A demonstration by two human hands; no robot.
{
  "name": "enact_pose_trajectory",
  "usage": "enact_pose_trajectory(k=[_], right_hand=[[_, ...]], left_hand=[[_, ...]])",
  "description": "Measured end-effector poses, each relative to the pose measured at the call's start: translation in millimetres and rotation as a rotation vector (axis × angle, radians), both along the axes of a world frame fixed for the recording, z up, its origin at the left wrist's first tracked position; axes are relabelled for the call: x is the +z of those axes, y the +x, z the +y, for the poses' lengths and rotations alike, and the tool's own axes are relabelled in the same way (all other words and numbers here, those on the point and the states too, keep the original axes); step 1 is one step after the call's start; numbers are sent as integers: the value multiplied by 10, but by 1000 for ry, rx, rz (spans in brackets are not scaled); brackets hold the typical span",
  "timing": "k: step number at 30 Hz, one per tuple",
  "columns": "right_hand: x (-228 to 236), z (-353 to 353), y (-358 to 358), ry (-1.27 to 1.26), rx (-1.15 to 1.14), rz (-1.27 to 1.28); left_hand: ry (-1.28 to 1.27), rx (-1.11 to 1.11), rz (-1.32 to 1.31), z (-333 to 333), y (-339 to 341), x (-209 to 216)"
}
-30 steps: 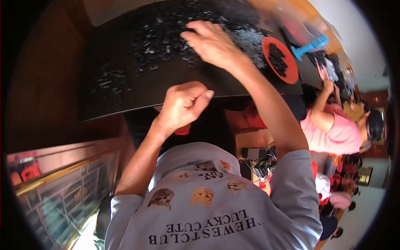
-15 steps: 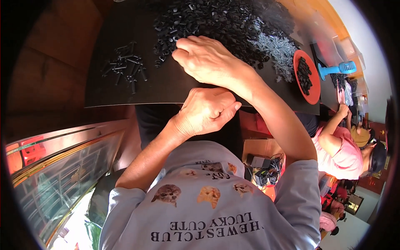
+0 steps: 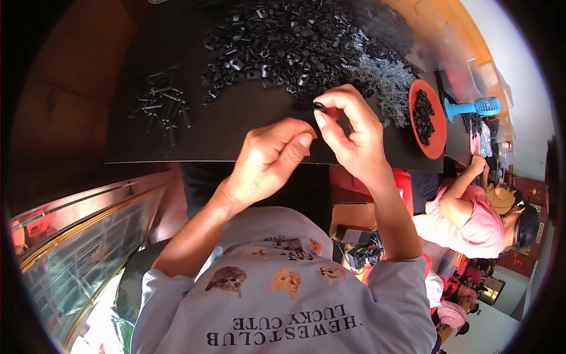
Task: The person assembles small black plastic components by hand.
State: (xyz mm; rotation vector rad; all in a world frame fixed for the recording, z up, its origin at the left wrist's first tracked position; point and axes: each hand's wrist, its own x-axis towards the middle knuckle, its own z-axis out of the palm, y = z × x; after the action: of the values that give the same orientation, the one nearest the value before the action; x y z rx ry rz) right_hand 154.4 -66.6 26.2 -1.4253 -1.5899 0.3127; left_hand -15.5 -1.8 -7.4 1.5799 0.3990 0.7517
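Between the thumb and forefinger of my right hand, a small black ring-like part is pinched just above the table's near side. My left hand is curled closed at the table edge, its thumb pressed on the forefinger; whatever lies inside is hidden. The two hands are close together but apart. Beyond them spreads a big heap of small black parts, some with holes. Silvery small pieces, perhaps springs, lie at its right. To the left is a loose group of black pins.
On the table's right, an orange-red dish holds black pieces. Beside it is a blue handheld fan. A person in pink works farther right. A cardboard box with dark items is below the dark table.
My right hand has come back from the heap toward me and right, now with a small black part in its pinch. The left hand stays closed and has shifted slightly left.
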Motion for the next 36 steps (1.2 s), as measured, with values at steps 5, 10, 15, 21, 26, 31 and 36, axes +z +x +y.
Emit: enact_pose_trajectory(k=[5, 10, 15, 21, 26, 31, 36], right_hand=[[-19, -137, -48, 42, 24, 163], [-201, -118, -236, 131, 26, 324], [-227, -128, -304, 258, -39, 125], [-100, -261, -124, 183, -22, -70], [8, -435, 692, -3, -260, -304], [2, -595, 991, -162, -403, -487], [4, -652, 1099, -276, -461, -599]], left_hand=[[-112, -66, -25, 14, 48, -13], [-94, -67, -74, 22, 27, -4], [-149, 14, -127, -37, 30, -11], [-87, 42, -135, -16, 45, -55], [-98, 17, -42, -20, 67, -23], [-48, -3, -24, -8, 76, 10], [-55, -21, 4, -18, 78, -9]])
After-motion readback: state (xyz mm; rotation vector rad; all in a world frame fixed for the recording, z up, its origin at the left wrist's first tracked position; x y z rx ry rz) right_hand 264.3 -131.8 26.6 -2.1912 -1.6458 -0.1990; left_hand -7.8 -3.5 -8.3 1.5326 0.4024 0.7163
